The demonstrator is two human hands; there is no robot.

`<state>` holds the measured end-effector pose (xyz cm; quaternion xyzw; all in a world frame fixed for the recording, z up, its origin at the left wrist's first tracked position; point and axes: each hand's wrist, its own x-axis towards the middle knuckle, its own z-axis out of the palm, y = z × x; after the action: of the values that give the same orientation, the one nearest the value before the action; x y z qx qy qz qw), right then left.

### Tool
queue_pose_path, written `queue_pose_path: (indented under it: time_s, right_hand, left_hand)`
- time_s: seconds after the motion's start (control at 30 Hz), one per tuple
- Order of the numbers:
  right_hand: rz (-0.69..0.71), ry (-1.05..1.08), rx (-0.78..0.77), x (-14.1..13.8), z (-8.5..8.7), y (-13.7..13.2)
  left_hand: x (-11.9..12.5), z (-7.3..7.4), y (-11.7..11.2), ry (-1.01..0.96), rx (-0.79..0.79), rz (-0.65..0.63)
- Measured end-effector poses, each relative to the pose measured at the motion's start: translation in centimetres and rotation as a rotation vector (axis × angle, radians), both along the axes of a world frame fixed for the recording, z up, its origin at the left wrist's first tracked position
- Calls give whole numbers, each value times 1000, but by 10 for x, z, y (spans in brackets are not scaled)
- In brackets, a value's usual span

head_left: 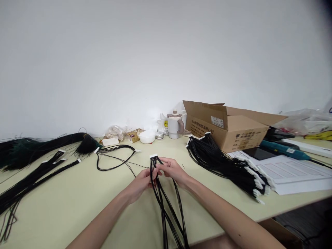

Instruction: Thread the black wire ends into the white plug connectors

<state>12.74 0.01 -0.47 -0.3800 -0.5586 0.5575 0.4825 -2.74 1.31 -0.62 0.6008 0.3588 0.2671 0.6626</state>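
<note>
A bundle of black wires with a white connector (154, 157) at its top stands upright between my hands over the pale green table (77, 200). My left hand (141, 183) is closed round the wires just below the connector. My right hand (169, 169) pinches the same wires from the right, fingertips at the connector end. The loose wire ends (171, 221) trail down toward me and off the table's front edge.
A large pile of finished black harnesses (228, 166) lies to the right, by an open cardboard box (228, 128). More black wire bundles (33, 173) spread across the left. A white kettle (174, 126), small containers, papers (290, 173) and a blue tool (282, 149) sit behind.
</note>
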Motion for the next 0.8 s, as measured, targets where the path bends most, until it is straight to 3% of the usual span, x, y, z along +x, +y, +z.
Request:
queue_pose_path:
  time_s: [0.13, 0.37, 0.5, 0.6, 0.7, 0.8]
  right_hand:
    - [45, 116, -29, -1, 2, -3]
    - [53, 79, -59, -2, -2, -4]
    - [236, 29, -152, 2, -1, -6]
    - [379, -60, -189, 6, 1, -6]
    - [426, -124, -216, 11, 4, -6]
    - [458, -17, -252, 18, 7, -5]
  left_hand:
    - [-1, 1, 9, -89, 14, 65]
    - [-12, 11, 26, -369, -115, 417]
    - [-18, 15, 32, -531, -154, 460]
    - [-24, 15, 40, -558, -60, 534]
    - [-32, 12, 49, -488, 51, 681]
    - [-43, 10, 55, -424, 139, 808]
